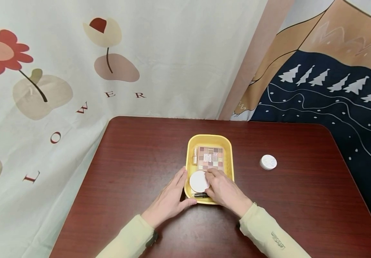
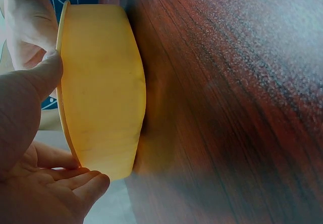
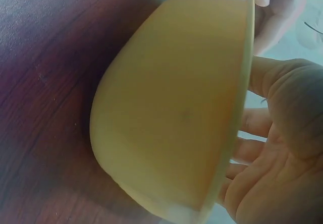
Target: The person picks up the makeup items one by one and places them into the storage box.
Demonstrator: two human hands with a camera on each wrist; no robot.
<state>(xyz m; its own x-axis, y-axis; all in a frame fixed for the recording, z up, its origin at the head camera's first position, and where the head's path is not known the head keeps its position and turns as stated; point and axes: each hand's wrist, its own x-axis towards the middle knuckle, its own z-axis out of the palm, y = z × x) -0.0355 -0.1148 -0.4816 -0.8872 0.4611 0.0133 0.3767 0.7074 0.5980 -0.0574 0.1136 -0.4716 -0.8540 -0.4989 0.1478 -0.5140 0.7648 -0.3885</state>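
Observation:
A yellow tray (image 1: 230,150) with raised walls stands on the table. My left hand (image 1: 169,199) holds its near left corner, fingers along the left side and thumb at the near rim; the left wrist view shows the thumb on the rim. Inside the tray, my right hand (image 1: 225,190) grips the right edge of a white round compact (image 1: 198,181), its fingertips partly hidden. A dark slim tube (image 1: 200,195) lies just nearer than the compact. Farther back lie an eyeshadow palette (image 1: 214,156) and a small lipstick-like tube (image 1: 194,157). The tray wall hides the contents from both wrist views.
A small white round container (image 1: 268,162) sits on the reddish-brown table (image 1: 134,154), to the right of the tray. Behind the table hangs a pale flower-print curtain (image 1: 172,71), with a dark tree-print cloth (image 1: 327,96) at the right.

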